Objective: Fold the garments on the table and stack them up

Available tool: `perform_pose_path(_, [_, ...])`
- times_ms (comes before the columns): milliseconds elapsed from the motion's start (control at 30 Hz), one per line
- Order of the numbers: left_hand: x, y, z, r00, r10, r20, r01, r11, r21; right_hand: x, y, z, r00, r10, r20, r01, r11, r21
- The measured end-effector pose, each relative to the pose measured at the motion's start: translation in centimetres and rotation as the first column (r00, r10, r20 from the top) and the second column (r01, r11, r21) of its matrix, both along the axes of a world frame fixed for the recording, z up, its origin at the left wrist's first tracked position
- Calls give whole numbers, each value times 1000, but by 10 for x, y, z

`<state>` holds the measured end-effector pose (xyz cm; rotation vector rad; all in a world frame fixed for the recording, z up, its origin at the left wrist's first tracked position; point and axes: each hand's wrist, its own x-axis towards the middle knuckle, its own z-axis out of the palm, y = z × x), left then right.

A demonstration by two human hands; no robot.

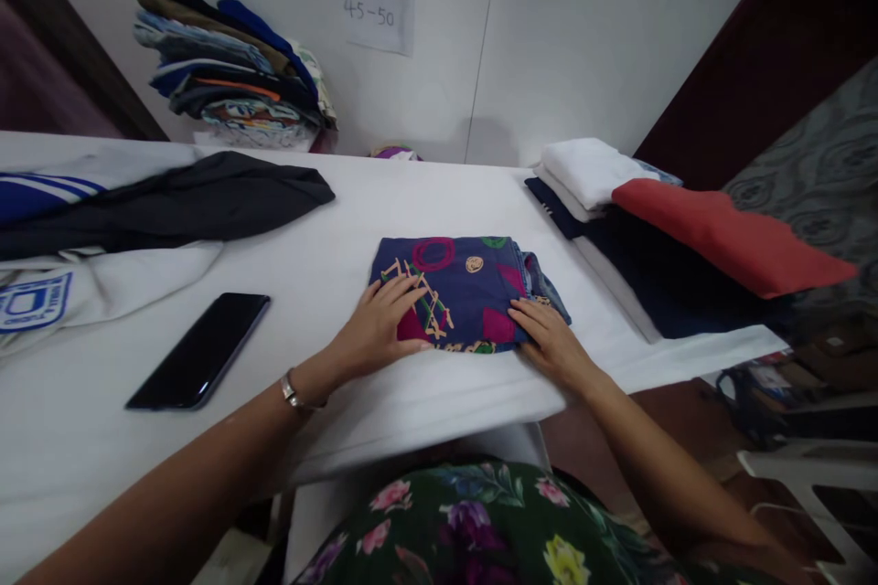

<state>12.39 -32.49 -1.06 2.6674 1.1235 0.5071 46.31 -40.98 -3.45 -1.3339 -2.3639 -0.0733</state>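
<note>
Lying partly under left grip and right grip, folded navy garment, both flat, unclenched

Folded garment, underside hidden

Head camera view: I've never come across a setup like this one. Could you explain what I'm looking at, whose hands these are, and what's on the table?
There is no machine here. The camera sits on a person's head, looking forward and down, so the two bare hands are the wearer's own. The left hand rests on a folded patterned cloth, and the right hand lies at its right side; neither lifts it.

On the white-covered table, a dark phone lies left of the cloth, with loosely laid garments beyond it. To the right is a pile of folded clothes with a red piece on top. At the back left, a taller stack of clothes stands near the wall.
</note>
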Motion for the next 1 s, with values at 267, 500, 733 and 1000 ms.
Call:
perform_pose_path(267, [-13, -6, -11, 992, 10, -124, 3, 995, 101, 6, 7, -1, 996, -63, 62, 56, 992, 113])
perform_pose_path(500, [-18, -5, -24, 982, 6, -188, 20, 990, 136, 6, 3, -14, 992, -58, 109, 62, 998, -34])
perform_pose_path(733, [-27, 2, -38, 968, -32, -248, 73, 984, 161, 1, -6, 6, 993, -74, 87, 93, 968, -235])
perform_pose_path(1000, [-25, 1, -43, 971, -8, -239, 54, 981, 187, -58, 33, 55, 985, -110, -136, 69, 959, -274])
